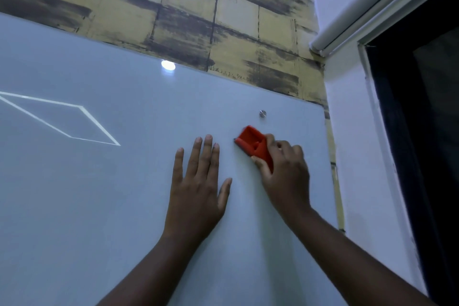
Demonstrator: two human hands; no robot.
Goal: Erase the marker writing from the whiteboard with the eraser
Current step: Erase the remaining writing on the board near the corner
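A pale glass whiteboard [99,194] fills most of the head view. My right hand [285,174] grips a red eraser [253,143] and presses it against the board near its upper right corner. My left hand [198,186] lies flat on the board just left of the eraser, fingers spread and holding nothing. I see no marker writing around the eraser. White diamond-shaped lines [82,122] show on the board at the left; whether they are marks or reflections I cannot tell.
A round metal mounting stud [262,113] sits just above the eraser. A bright light reflection [168,65] shines near the board's top edge. Brick-patterned wallpaper [198,7] is above the board. A white wall and a dark window frame [409,131] stand at the right.
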